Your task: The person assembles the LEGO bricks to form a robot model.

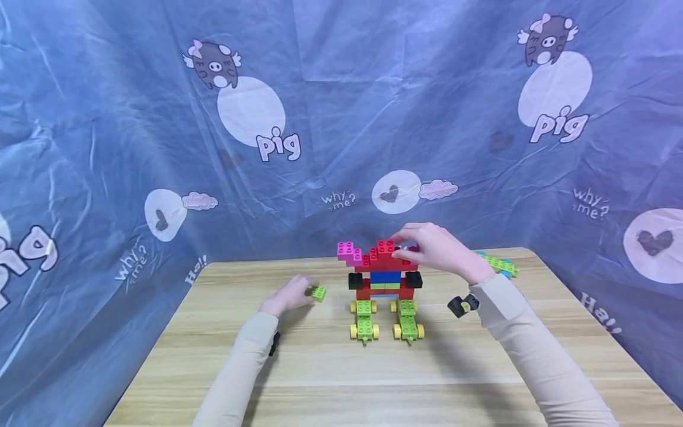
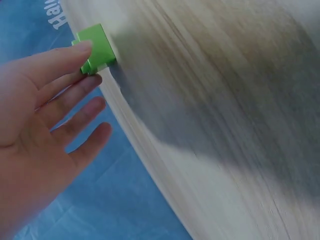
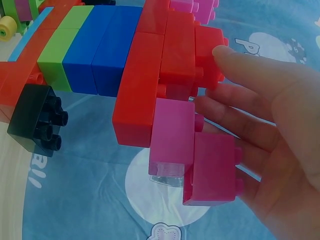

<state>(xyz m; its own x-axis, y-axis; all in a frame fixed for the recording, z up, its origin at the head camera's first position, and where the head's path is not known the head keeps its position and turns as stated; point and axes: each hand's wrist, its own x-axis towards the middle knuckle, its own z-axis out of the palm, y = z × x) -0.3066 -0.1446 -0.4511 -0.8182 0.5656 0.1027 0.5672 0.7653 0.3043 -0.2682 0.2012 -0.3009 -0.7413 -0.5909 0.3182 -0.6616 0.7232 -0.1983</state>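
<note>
My left hand (image 1: 290, 295) pinches a small green brick (image 2: 102, 47) between thumb and forefinger, just above the table to the left of a built block figure. The other fingers of that hand stand loosely apart. The figure has a blue middle (image 1: 385, 277), black bricks (image 1: 354, 281) at both sides and stepped pink bricks (image 1: 347, 249) at the upper ends. Two green bases (image 1: 364, 326) with yellow wheels carry it. At its top, my right hand (image 1: 434, 246) holds the uppermost red brick (image 3: 207, 55), thumb on one face and fingers behind.
Behind the right forearm, a green piece with blue wheels (image 1: 501, 265) lies at the table's back right. A black wrist camera (image 1: 463, 305) sticks out below the right wrist. A blue printed cloth (image 1: 341, 118) hangs around the wooden table (image 1: 299, 379).
</note>
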